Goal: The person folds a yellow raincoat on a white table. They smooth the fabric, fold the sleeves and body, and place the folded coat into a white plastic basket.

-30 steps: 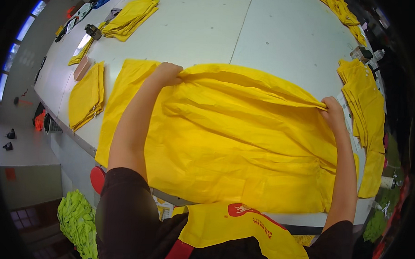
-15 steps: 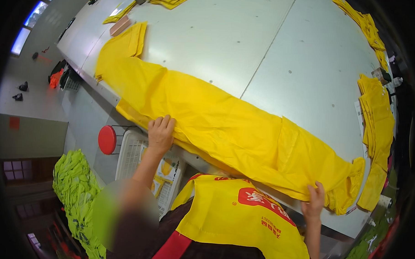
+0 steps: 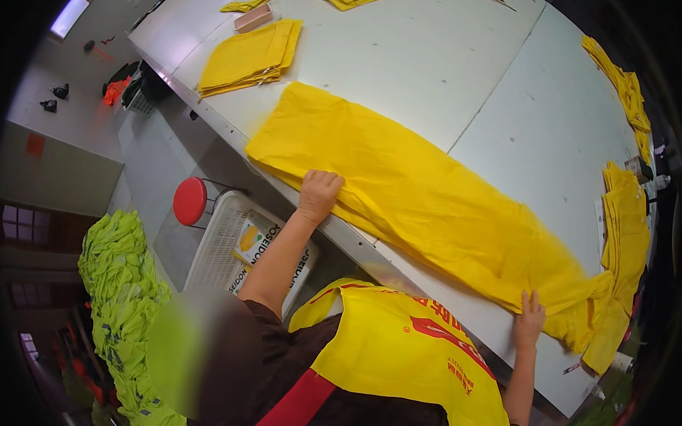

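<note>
A large yellow cloth (image 3: 424, 201) lies folded into a long band across the white table (image 3: 436, 73). My left hand (image 3: 319, 193) presses on its near edge toward the left end, fingers curled over the fabric. Near the cloth's right end my right hand (image 3: 530, 317) rests flat on the table edge with its fingertips touching the fabric. A yellow vest (image 3: 403, 358) with red print covers my chest.
Stacks of folded yellow cloths lie at the far left (image 3: 249, 53) and along the right edge (image 3: 626, 215). Below the table stand a white plastic basket (image 3: 227, 246), a red round stool (image 3: 190, 200) and a heap of lime-green fabric (image 3: 120, 295).
The cloth went from spread wide to folded toward me into a long narrow band. Both hands drew back from its far edge to its near edge.
</note>
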A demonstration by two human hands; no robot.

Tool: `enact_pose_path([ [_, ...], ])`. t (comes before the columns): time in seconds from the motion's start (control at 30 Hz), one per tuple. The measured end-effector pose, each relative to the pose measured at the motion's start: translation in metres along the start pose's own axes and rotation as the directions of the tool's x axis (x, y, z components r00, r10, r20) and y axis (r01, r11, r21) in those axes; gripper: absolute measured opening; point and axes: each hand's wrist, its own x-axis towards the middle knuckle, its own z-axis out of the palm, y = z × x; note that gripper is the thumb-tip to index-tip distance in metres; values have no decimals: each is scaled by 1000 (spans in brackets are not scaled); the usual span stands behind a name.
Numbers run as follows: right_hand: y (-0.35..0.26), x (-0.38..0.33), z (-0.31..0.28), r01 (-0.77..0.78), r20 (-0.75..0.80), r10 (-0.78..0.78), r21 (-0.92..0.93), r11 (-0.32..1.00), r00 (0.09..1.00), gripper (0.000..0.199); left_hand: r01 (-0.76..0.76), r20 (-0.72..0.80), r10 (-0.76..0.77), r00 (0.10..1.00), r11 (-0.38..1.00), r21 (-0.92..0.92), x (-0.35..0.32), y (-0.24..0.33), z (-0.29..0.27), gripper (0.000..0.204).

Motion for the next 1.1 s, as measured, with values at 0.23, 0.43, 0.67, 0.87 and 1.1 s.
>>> enact_pose_path([
  [0.23, 42, 1, -10, -155, 261, 138, 45, 987, 955, 57, 196, 39, -201, 979, 975, 105, -29, -113, -21, 5],
  [0.43, -80, 101, -86, -265, 419, 261, -51, 963, 870, 25, 324, 489, -500, 715, 857, 401, 41, -158, -65, 15],
  [0.67, -305, 181, -65, 352, -71, -346, 257, 900, 936, 60, -61, 227, 92, 969, 988, -141, 105, -89, 50, 52],
  [0.87, -303, 177, -23, 373, -48, -375, 271, 887, 926, 67, 340, 216, -341, 915, 939, 42, 96, -177, 87, 55],
  [1.1, -327, 217, -57, 10, 160, -217, 781, 624, 963, 53, 789, 456, -732, 507, 607, 97, 86, -175, 14, 57],
])
